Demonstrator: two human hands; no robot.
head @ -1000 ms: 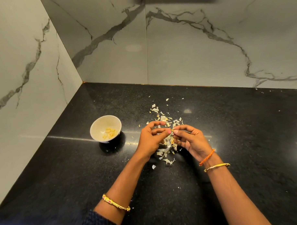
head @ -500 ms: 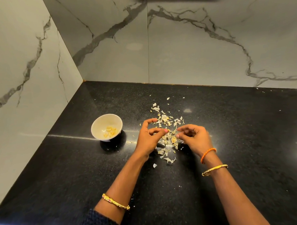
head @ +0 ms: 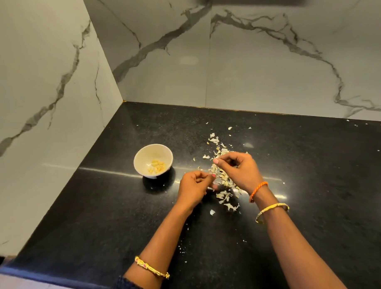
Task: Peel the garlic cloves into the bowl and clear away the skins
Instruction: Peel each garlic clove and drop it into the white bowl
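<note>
Head view | left hand (head: 194,187) fingers curled, contents not discernible | right hand (head: 240,168) pinching something small, skin or clove unclear, over skins (head: 224,180) on worktop (head: 316,183) | bowl (head: 153,160) with cloves (head: 157,166) lies left; left hand nearer.

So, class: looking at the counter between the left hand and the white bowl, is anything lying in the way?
Nothing visible blocks it. Bare black counter lies between the left hand and the bowl; the skins are piled to the right, under the right hand.

Left hand (head: 194,187) and right hand (head: 240,169) apart, fingers curled inward.
</note>
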